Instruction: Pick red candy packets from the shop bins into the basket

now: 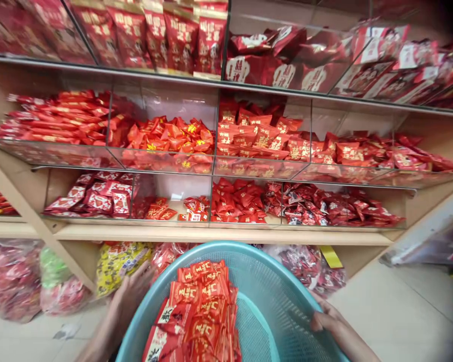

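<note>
A turquoise plastic basket [283, 296] is held in front of me, tilted towards me. Stacked red packets with gold lettering [211, 301] fill its left side, along with a few darker red packets [173, 317] bearing pale labels. My right hand [328, 322] grips the basket's right rim, with the thumb over the edge. Against the outside of the left rim is my left hand [134, 289], closed about the basket's side; its fingers are blurred and partly hidden.
Wooden shelves [226, 234] with clear dividers face me, loaded with red snack packets [169, 136]. Larger gold-topped bags [181, 37] stand on the upper shelf. Below, a yellow bag [121, 261] and clear bags of packets [11, 281] rest near the tiled floor [403, 311].
</note>
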`<state>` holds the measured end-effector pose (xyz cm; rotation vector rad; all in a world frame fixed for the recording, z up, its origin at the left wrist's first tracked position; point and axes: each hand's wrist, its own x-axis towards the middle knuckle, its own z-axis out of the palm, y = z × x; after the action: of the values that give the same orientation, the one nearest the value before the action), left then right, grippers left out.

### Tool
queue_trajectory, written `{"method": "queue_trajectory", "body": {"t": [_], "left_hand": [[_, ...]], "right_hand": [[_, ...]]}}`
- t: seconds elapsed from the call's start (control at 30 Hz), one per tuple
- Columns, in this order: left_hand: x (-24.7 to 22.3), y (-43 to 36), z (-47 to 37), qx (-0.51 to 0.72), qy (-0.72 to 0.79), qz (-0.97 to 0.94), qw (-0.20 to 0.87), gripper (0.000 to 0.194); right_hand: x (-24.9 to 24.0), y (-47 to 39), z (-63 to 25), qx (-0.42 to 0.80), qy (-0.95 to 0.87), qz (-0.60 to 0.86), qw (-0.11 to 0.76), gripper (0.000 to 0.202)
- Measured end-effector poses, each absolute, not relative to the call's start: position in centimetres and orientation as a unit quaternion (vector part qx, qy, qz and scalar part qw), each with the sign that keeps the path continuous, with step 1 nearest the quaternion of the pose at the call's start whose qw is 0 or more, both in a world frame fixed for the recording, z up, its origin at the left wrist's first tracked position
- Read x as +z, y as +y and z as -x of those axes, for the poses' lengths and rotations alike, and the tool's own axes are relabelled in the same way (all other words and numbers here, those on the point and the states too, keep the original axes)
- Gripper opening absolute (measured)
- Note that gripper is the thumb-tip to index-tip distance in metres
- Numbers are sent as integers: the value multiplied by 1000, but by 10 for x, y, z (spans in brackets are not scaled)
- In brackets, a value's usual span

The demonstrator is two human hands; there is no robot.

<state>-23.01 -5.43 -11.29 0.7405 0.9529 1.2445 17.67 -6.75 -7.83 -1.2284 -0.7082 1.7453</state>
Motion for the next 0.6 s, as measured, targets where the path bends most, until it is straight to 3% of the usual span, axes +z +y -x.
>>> {"method": "queue_trajectory", "body": {"t": [0.2, 0.6], "left_hand": [[-104, -28, 214, 544, 328, -281, 719, 65], [-95, -26, 202, 528, 310, -237, 755, 63]], "right_hand": [[-69, -77, -174, 695, -311, 493, 422, 67], [-59, -64, -186, 673, -311, 516, 430, 72]]}}
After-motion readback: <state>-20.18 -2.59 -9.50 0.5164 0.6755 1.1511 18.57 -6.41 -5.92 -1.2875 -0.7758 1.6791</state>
